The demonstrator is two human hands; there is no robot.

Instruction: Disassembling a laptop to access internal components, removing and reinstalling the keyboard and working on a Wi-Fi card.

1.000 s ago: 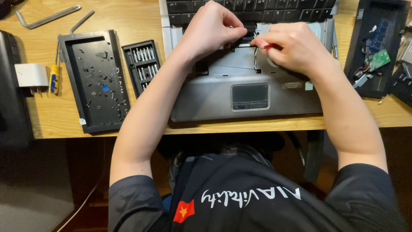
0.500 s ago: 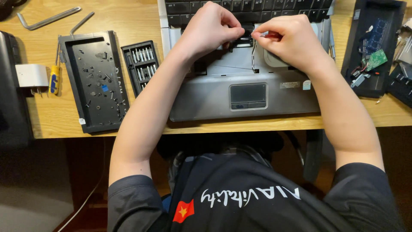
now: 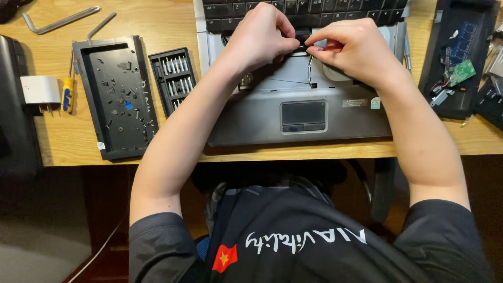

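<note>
On the wooden tabletop (image 3: 146,21) our silver laptop base (image 3: 293,118) lies at twelve o'clock, its keyboard (image 3: 314,8) lifted loose. At nine o'clock a removed black panel (image 3: 115,99) holds freed screws beside a bit set (image 3: 173,78). Our left hand (image 3: 262,39) and right hand (image 3: 356,50) pinch a small black cable connector (image 3: 301,37); disassembly looks partly done.

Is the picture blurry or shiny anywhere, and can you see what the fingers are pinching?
In the head view the picture is sharp and evenly lit; the wooden desk shows only a soft sheen, no strong glare. Soft shadows lie under the left hand and right hand on the grey laptop. The small dark part they pinch is mostly hidden.
</note>
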